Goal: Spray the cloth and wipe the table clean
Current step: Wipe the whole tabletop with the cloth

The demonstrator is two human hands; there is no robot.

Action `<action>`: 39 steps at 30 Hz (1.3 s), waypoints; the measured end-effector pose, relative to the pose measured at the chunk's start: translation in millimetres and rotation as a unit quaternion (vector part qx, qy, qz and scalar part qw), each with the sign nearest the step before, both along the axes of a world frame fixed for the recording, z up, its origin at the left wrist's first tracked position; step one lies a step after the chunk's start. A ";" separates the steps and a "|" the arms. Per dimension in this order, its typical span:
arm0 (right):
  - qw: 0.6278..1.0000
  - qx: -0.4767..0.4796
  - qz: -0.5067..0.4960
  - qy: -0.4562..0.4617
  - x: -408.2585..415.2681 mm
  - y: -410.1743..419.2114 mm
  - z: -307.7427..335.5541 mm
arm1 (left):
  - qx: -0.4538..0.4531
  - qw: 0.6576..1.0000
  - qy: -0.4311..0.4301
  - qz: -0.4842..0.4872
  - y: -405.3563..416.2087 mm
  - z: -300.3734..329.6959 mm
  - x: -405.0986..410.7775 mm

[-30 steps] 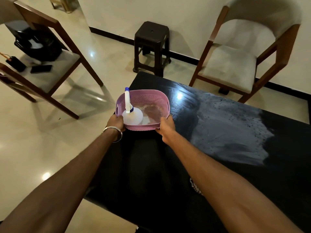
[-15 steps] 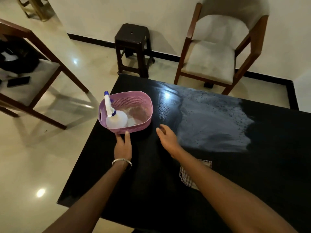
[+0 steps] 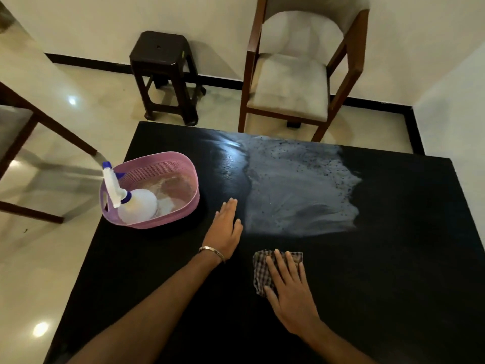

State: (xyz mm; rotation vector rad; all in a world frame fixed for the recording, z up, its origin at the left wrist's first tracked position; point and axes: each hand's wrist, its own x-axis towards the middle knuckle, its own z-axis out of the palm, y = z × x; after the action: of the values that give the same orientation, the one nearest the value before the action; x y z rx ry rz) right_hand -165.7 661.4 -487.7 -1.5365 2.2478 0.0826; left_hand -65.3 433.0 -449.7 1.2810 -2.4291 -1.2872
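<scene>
Right hand (image 3: 290, 292) now flat-fingered on checked cloth (image 3: 262, 269), left hand (image 3: 225, 229) flat beside basket (image 3: 157, 164), powdery smear (image 3: 301, 190) beyond.

The single head-worn camera looked forward and steeply down from above the near edge of the black table (image 3: 393, 285), close enough that both forearms entered from the bottom of the frame. Its wide lens took in the tabletop beyond the fingers (image 3: 284, 261), then the floor, stool (image 3: 164, 72), chair (image 3: 296, 74) and wall.
</scene>
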 end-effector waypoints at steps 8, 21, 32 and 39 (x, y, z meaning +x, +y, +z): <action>0.998 -0.067 0.001 0.005 -51.2 -108.4 -11.1 | -0.027 1.000 -0.003 0.006 -37.9 -16.6 -24.7; 0.997 -0.061 -0.051 0.025 -165.6 -322.8 -23.2 | -0.062 0.997 0.021 0.051 -124.2 -22.0 -86.7; 0.989 -0.097 0.103 -0.045 -13.3 -183.9 -17.5 | -0.045 0.995 0.037 0.083 -149.6 -13.2 -107.5; 0.998 -0.067 0.019 0.003 -99.3 -123.5 -21.2 | -0.049 0.997 0.021 0.054 -134.7 -23.6 -109.9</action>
State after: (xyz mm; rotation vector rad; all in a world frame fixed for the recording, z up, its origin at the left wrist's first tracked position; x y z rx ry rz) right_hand -265.0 537.8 -508.8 -1.6498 2.2695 -0.0548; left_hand -175.2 298.3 -473.3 1.3261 -2.3292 -1.1409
